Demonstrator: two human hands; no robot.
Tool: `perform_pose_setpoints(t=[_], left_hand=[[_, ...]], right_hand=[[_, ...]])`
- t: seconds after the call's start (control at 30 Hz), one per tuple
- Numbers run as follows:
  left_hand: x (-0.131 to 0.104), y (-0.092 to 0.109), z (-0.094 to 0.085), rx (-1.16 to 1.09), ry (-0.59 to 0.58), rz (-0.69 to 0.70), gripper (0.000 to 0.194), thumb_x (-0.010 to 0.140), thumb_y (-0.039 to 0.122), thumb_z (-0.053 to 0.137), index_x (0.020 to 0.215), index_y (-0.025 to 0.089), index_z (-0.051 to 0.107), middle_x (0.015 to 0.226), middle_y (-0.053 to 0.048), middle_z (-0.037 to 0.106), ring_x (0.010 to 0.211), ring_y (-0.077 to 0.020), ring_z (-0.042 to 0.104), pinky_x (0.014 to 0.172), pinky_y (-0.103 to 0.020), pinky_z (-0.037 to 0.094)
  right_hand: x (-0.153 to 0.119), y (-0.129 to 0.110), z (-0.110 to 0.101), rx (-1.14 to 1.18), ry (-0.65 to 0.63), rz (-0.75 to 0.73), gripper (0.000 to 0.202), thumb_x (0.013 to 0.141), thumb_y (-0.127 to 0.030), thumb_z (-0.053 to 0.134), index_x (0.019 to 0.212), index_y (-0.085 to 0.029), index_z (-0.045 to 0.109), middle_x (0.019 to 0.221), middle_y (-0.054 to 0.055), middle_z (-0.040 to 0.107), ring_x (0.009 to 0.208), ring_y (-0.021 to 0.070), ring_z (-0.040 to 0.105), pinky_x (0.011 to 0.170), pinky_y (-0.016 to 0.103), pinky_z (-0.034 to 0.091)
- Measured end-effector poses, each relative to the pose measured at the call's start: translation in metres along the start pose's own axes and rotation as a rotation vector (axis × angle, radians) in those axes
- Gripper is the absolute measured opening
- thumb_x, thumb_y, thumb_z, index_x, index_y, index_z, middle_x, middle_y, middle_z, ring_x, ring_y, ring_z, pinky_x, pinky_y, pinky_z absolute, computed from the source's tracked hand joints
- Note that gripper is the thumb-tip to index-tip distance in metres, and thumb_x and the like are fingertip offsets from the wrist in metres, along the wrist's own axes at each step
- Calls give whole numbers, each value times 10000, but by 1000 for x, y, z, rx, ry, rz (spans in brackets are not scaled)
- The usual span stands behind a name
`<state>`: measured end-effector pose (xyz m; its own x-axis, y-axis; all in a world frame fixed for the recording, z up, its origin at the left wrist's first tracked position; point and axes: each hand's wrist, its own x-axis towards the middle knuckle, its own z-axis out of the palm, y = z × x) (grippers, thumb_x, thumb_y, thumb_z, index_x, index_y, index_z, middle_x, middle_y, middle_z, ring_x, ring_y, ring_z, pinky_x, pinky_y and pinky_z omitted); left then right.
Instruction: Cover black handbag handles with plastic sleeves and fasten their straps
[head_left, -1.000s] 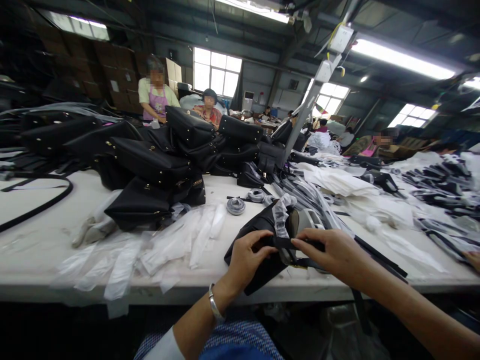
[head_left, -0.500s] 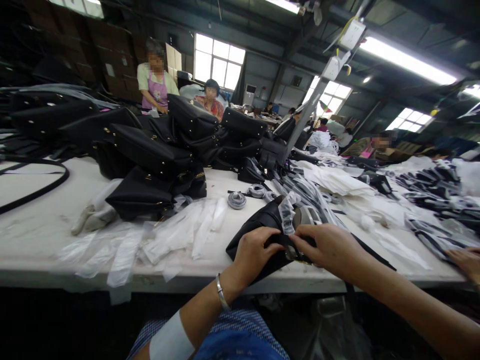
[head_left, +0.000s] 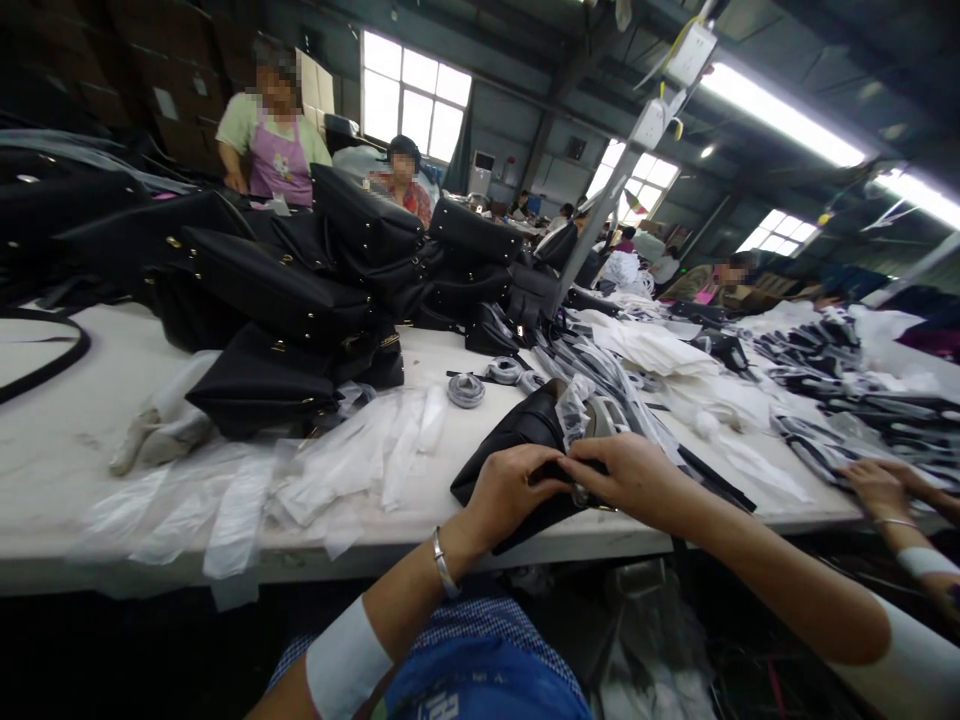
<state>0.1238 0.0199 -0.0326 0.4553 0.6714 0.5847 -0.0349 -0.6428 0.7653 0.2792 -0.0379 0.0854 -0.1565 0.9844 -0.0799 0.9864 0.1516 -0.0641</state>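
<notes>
A black handbag (head_left: 517, 432) lies tilted near the table's front edge, with crumpled clear plastic (head_left: 574, 405) and a pale grey curved piece (head_left: 606, 415) at its opening. My left hand (head_left: 514, 490) pinches the bag from the left, thumb and fingertips together. From the right, my right hand (head_left: 630, 478) pinches the same spot, so the fingertips of both hands meet. A bit of metal shows under the fingers; the exact part they grip is mostly hidden.
A large pile of black bags (head_left: 277, 285) rises behind on the left. Flat clear plastic sleeves (head_left: 345, 460) lie in front of it. Coiled wrapped straps (head_left: 466, 390) sit past the handbag. A co-worker's hands (head_left: 877, 490) work at the right edge; a metal post (head_left: 600, 230) stands behind.
The view has shifted slightly, bringing more of the co-worker's hands in at the right. My fingertips have drawn closer together on the handbag, covering the dark strap-like piece between them.
</notes>
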Motion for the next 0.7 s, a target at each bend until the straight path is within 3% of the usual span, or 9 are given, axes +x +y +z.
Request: perform_pose_setpoints(t=[0.23,0.33,0.43,0.6,0.7], left_hand=[[-4,-2,-3,-79,97,-152,296,770,208,801,1059,224,735,1006,-15,766,880,-189,701,791,-264,534],[-5,0,-10,-95,89,-198,304,815,161,742,1105,254,727,1069,-4,759,949,-188,699,853,-276,531],[-6,1,-13,-112,143,-227,302,821,149,729,1103,257,734,1069,-8,763,971,-190,703,891,-291,531],[-12,1,-2,-279,329,-273,167,807,186,743,971,216,754,1094,-43,749,1024,-202,690,945,-312,524],[-15,1,5,-454,379,-382,211,799,219,745,1004,186,716,1020,-62,745,928,-194,700,853,-296,549]], right_hand=[[10,-7,7,-265,59,-10,274,987,-401,484,853,-235,655,698,20,693,662,204,656,538,285,256],[7,-8,7,-270,76,-81,221,920,-438,624,993,-230,631,839,27,719,780,239,681,590,289,335],[2,-8,7,-288,147,-89,340,834,-373,755,1101,-224,608,956,39,701,898,267,669,703,318,412],[2,-9,9,-287,241,-49,264,856,-285,738,1096,-239,639,967,31,670,917,256,651,772,345,433],[5,-8,9,-255,256,-61,251,857,-283,732,1094,-251,653,997,30,668,938,252,644,792,349,426]])
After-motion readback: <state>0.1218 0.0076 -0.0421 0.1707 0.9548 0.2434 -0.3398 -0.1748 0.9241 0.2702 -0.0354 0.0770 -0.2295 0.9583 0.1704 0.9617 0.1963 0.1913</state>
